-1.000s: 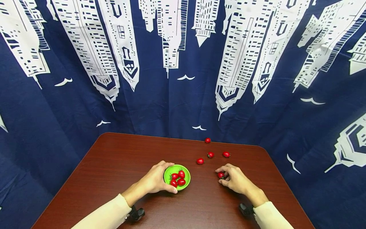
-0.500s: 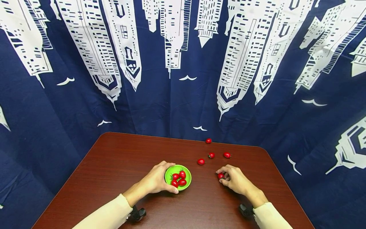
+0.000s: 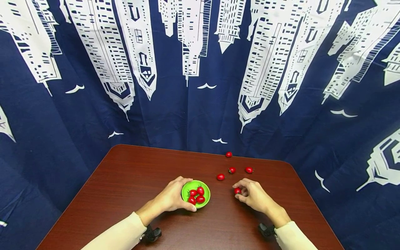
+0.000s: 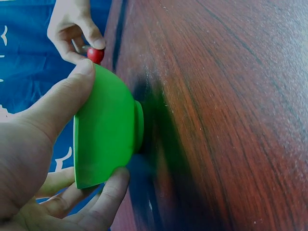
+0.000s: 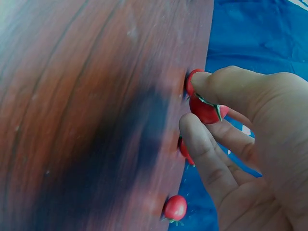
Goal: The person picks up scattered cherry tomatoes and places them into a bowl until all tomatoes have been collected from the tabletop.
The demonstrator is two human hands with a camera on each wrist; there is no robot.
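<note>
In the head view my left hand (image 3: 172, 195) grips the left side of a green bowl (image 3: 206, 204), thumb and fingers spread round its rim. Inside the bowl lie several red cherry tomatoes (image 3: 200, 199) with green stems. The left wrist view shows the bowl's outer wall (image 4: 103, 134) and its foot close to the table. To the right of the bowl, my right hand (image 3: 254, 195) pinches a single cherry tomato (image 3: 237, 191) between thumb and fingers. Seen from the right wrist, this held tomato (image 5: 207, 109) has green leaves at its stem end.
Several loose cherry tomatoes lie beyond the right hand: one (image 3: 221, 177) nearest the bowl, another (image 3: 232, 170), one to the right (image 3: 249, 170), and one (image 3: 228, 154) at the far edge. A brown wooden table (image 3: 140, 166) meets a blue curtain (image 3: 168, 118) with white buildings.
My right hand has lifted slightly and shifted a little left with the pinched cherry tomato. The left hand keeps its grip on the bowl. The whole view has drifted slightly.
</note>
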